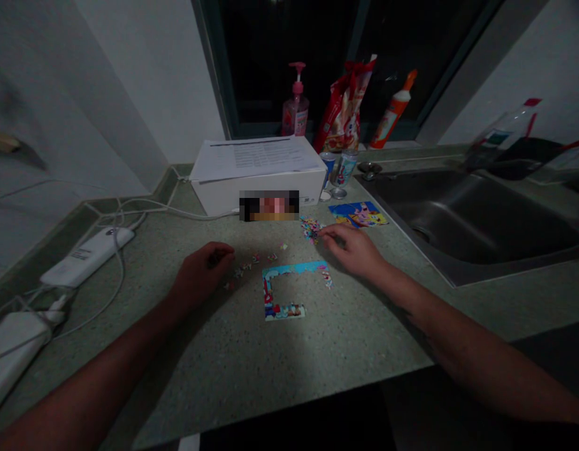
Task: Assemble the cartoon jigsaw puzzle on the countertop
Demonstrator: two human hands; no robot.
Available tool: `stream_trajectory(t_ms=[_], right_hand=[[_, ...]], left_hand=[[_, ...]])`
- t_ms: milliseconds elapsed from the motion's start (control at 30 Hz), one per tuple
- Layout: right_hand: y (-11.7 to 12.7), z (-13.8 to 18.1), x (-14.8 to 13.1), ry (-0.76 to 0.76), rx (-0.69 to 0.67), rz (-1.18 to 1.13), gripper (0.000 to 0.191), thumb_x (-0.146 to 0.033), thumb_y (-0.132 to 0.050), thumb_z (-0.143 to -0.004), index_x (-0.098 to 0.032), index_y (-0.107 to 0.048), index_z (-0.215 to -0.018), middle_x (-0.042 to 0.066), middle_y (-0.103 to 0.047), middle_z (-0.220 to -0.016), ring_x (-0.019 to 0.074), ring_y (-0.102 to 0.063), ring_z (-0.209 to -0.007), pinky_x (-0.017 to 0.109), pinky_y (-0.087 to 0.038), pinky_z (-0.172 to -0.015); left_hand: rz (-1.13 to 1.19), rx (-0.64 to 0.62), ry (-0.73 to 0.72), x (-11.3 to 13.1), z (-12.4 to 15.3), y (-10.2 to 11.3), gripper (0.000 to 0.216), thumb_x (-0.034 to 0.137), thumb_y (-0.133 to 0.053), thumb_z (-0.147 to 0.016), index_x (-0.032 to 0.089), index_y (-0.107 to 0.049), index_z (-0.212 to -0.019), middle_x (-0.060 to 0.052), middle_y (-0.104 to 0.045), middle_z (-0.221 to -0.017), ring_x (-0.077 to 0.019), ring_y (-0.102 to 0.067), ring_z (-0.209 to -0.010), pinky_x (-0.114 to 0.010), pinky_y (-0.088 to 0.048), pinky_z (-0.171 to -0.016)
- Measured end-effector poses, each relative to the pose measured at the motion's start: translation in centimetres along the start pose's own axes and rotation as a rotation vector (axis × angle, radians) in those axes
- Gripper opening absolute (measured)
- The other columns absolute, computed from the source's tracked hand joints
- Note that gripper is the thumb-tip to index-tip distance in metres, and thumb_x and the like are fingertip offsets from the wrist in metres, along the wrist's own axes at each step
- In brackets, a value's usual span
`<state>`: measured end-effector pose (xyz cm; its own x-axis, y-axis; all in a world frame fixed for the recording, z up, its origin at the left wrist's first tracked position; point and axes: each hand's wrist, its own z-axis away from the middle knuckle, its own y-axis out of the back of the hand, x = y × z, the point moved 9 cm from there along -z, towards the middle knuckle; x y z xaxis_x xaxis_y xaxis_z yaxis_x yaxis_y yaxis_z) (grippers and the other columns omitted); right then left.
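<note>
Head view: left hand (202, 270) curled on speckled counter (270, 366), grip state cannot be told; right hand (353, 249), grip apart, touches loose jigsaw pieces (312, 227) near C-shaped puzzle border (288, 289).

We're looking down at two bare hands: the left hand (202, 269) and the right hand (352, 250), each on a bare forearm. The left forearm (106, 376) is uncovered right to the frame's edge, and the right forearm (462, 351) likewise. The light is dim, so we can't tell finer detail.
</note>
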<state>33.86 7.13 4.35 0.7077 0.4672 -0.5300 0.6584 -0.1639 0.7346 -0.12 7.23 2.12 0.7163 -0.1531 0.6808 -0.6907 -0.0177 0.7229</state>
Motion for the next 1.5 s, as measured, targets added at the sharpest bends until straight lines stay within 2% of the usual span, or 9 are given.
stream_trajectory(t_ms=[167,267,333,400,567,867,967,1133,1500], right_hand=[[-0.2,1.0,0.1,-0.049,-0.098,-0.151,0.025,-0.027,-0.052,-0.1,-0.023,-0.073,-0.112,0.001,-0.077,-0.079,0.0206,-0.073,-0.071,0.035,-0.056,-0.071],[-0.5,1.1,-1.0,0.006,-0.136,-0.138,0.026,-0.027,-0.053,-0.101,-0.025,-0.073,-0.117,0.004,-0.08,-0.094,0.0222,-0.076,-0.085,0.038,-0.058,-0.08],[-1.1,1.2,-1.8,0.05,-0.178,-0.105,0.025,-0.027,-0.054,-0.1,-0.027,-0.074,-0.115,0.006,-0.081,-0.109,0.0242,-0.076,-0.099,0.042,-0.058,-0.088],[-1.4,1.3,-2.3,0.082,-0.201,-0.085,0.025,-0.027,-0.054,-0.1,-0.029,-0.074,-0.114,0.006,-0.08,-0.115,0.0251,-0.076,-0.104,0.045,-0.058,-0.093],[-1.0,1.1,-2.3,0.082,-0.175,-0.072,0.026,-0.028,-0.053,-0.101,-0.029,-0.075,-0.115,0.006,-0.08,-0.113,0.0255,-0.075,-0.104,0.047,-0.059,-0.093],[-0.7,0.8,-0.1,0.017,-0.103,-0.052,0.029,-0.034,-0.054,-0.1,-0.025,-0.077,-0.114,0.009,-0.08,-0.104,0.0264,-0.075,-0.095,0.046,-0.059,-0.087],[-0.8,0.8,0.2,0.016,-0.106,-0.043,0.028,-0.035,-0.054,-0.1,-0.025,-0.077,-0.114,0.009,-0.08,-0.105,0.0266,-0.075,-0.095,0.045,-0.059,-0.087],[-0.5,0.6,0.4,-0.005,-0.084,-0.035,0.027,-0.033,-0.055,-0.099,-0.024,-0.077,-0.112,0.009,-0.08,-0.102,0.0268,-0.075,-0.094,0.045,-0.059,-0.088],[-0.3,0.6,0.1,-0.012,-0.096,-0.034,0.023,-0.028,-0.057,-0.101,-0.026,-0.075,-0.114,0.009,-0.08,-0.111,0.0275,-0.074,-0.104,0.048,-0.058,-0.093]], left_hand=[[-0.016,-0.027,0.014,-0.2,0.0,-0.5,0.034,0.049,-0.06,-0.088,0.022,-0.073,-0.101,-0.006,-0.08,-0.095,-0.0256,-0.074,-0.085,-0.04,-0.056,-0.082],[-0.013,-0.006,0.007,-0.1,0.0,-0.3,0.032,0.047,-0.06,-0.088,0.021,-0.073,-0.102,-0.006,-0.08,-0.096,-0.0254,-0.074,-0.087,-0.04,-0.057,-0.083],[-0.012,0.004,-0.006,-0.1,0.1,-0.2,0.03,0.046,-0.061,-0.088,0.021,-0.073,-0.101,-0.006,-0.079,-0.095,-0.025,-0.074,-0.086,-0.04,-0.057,-0.083],[-0.006,0.006,-0.017,-0.1,0.1,-0.2,0.029,0.045,-0.061,-0.088,0.021,-0.073,-0.1,-0.006,-0.079,-0.093,-0.0245,-0.074,-0.085,-0.04,-0.057,-0.082],[-0.001,0.003,-0.014,-0.1,0.1,-0.3,0.027,0.043,-0.061,-0.089,0.022,-0.072,-0.1,-0.006,-0.079,-0.091,-0.0241,-0.074,-0.083,-0.04,-0.058,-0.081],[-0.055,-0.03,-0.022,-0.2,0.2,-0.6,0.024,0.036,-0.061,-0.09,0.021,-0.073,-0.104,-0.007,-0.078,-0.097,-0.0237,-0.073,-0.087,-0.041,-0.058,-0.085],[-0.115,-0.04,-0.102,0.7,0.3,-0.6,0.021,0.032,-0.062,-0.09,0.021,-0.074,-0.103,-0.007,-0.076,-0.098,-0.0244,-0.071,-0.091,-0.041,-0.057,-0.087],[-0.203,-0.127,-0.287,2.8,0.9,-1.7,0.02,0.033,-0.061,-0.095,0.022,-0.076,-0.103,-0.008,-0.075,-0.103,-0.0271,-0.066,-0.104,-0.047,-0.052,-0.1],[-0.2,-0.166,-0.292,2.9,1.3,-2.3,0.019,0.035,-0.062,-0.091,0.029,-0.077,-0.102,-0.01,-0.073,-0.104,-0.032,-0.064,-0.102,-0.055,-0.052,-0.098]])
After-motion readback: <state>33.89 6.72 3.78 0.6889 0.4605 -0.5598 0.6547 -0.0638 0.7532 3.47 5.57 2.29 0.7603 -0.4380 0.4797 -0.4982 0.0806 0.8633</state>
